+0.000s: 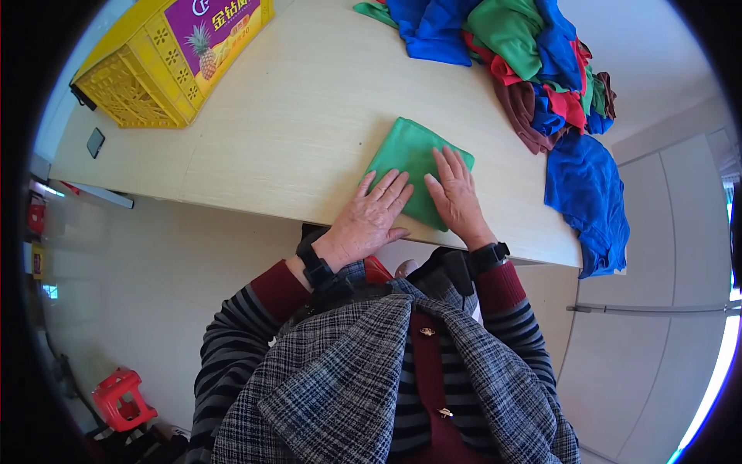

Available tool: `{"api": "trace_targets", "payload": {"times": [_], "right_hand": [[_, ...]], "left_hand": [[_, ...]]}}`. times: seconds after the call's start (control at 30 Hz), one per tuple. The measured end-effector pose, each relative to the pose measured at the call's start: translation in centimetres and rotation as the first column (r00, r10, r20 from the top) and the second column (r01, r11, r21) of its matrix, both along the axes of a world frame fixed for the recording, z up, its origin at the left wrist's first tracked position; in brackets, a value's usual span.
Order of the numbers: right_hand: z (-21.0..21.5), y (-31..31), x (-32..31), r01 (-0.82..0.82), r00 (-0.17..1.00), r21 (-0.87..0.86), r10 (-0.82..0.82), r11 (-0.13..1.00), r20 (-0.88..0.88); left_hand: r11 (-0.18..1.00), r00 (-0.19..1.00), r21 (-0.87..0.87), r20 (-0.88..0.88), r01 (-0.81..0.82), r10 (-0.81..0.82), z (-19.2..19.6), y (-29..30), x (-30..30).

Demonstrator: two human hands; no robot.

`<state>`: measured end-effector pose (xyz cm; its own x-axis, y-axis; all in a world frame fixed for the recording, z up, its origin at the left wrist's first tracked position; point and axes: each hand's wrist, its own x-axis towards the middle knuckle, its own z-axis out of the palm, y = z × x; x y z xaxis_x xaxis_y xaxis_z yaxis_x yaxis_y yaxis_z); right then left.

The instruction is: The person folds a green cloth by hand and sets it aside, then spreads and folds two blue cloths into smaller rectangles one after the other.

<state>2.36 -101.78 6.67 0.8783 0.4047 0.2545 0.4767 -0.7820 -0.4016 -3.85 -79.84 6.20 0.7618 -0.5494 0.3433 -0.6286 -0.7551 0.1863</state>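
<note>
A green cloth (413, 151), folded into a flat, roughly square shape, lies near the front edge of the table. My left hand (366, 218) rests on its left lower side, fingers stretched out and thumb pointing right. On the cloth's right side lies my right hand (457, 197), flat with the fingers extended upward. Neither hand grips the fabric; both press on it from above. Part of the cloth is covered by my fingers.
On the pale wooden table (286, 116), a heap of blue, green, red and brown cloths (533, 69) sits at the far right. One blue cloth (585, 193) hangs over the right edge. A yellow plastic crate (154, 69) stands far left, near a small dark flat object (95, 143). A red stool (124, 399) is on the floor.
</note>
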Motion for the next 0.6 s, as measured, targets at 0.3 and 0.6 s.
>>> {"api": "trace_targets", "payload": {"times": [0.3, 0.6], "right_hand": [[0.5, 0.9, -0.5, 0.123, 0.991, -0.019, -0.121, 0.992, 0.063], [-1.4, 0.4, -1.8, 0.135, 0.981, 0.432, -0.057, 0.892, -0.188]], "left_hand": [[0.999, 0.999, -0.016, -0.020, -0.048, 0.047, 0.1, 0.3, -0.7], [0.991, 0.991, -0.024, -0.032, 0.133, -0.133, 2.0, -2.5, 0.1]]}}
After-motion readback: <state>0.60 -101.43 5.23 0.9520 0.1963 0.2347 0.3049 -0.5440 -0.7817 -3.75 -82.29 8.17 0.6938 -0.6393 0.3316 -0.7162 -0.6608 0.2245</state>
